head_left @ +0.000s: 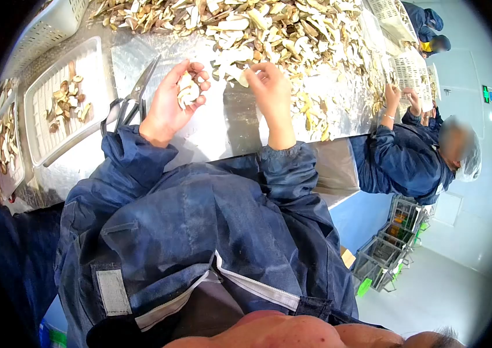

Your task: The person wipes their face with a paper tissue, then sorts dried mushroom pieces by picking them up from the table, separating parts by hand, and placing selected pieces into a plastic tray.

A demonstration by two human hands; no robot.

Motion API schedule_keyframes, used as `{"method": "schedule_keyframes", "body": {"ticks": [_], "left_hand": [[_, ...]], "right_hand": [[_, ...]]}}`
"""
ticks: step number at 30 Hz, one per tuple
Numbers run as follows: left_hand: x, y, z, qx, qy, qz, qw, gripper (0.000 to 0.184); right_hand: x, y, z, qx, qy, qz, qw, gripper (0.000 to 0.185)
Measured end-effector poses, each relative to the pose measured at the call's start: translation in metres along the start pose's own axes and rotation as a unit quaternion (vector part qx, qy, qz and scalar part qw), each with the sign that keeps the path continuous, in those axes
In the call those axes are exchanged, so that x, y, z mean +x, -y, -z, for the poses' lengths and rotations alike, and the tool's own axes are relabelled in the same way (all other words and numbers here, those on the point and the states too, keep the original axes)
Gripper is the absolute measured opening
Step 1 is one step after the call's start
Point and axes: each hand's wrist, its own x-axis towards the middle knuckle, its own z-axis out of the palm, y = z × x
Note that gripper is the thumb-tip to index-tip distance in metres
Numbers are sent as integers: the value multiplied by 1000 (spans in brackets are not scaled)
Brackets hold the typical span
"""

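Note:
My left hand (168, 107) is cupped with its palm up, its fingers curled around several pale mushroom slices (188, 93). My right hand (274, 97) has its thumb and fingertips pinched on one mushroom slice (239, 76), just in front of the big heap of dried-looking slices (292, 35). Black-handled scissors (136, 93) lie on the metal table left of my left hand, blades pointing away from me. Beyond them is a white slotted tray (103, 75) with a small pile of slices in it.
A white perforated basket (49, 37) stands at the back left, and another tray of slices (5, 139) at the far left. On the right a co-worker in dark blue (414, 153) handles slices beside white baskets (414, 72). Metal stools (382, 249) stand on the floor.

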Motion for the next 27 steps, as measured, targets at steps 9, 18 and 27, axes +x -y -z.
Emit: {"method": "schedule_keyframes", "body": {"ticks": [9, 18, 27], "left_hand": [[-1, 1, 0, 5, -2, -6, 1000, 32], [-2, 4, -11, -16, -5, 18, 1000, 47], [-2, 4, -7, -16, 42, 24, 999, 50]], "right_hand": [[-16, 10, -5, -125, 16, 89, 988, 31], [-10, 35, 22, 351, 122, -114, 921, 20], [30, 10, -24, -103, -64, 190, 974, 28]]}}
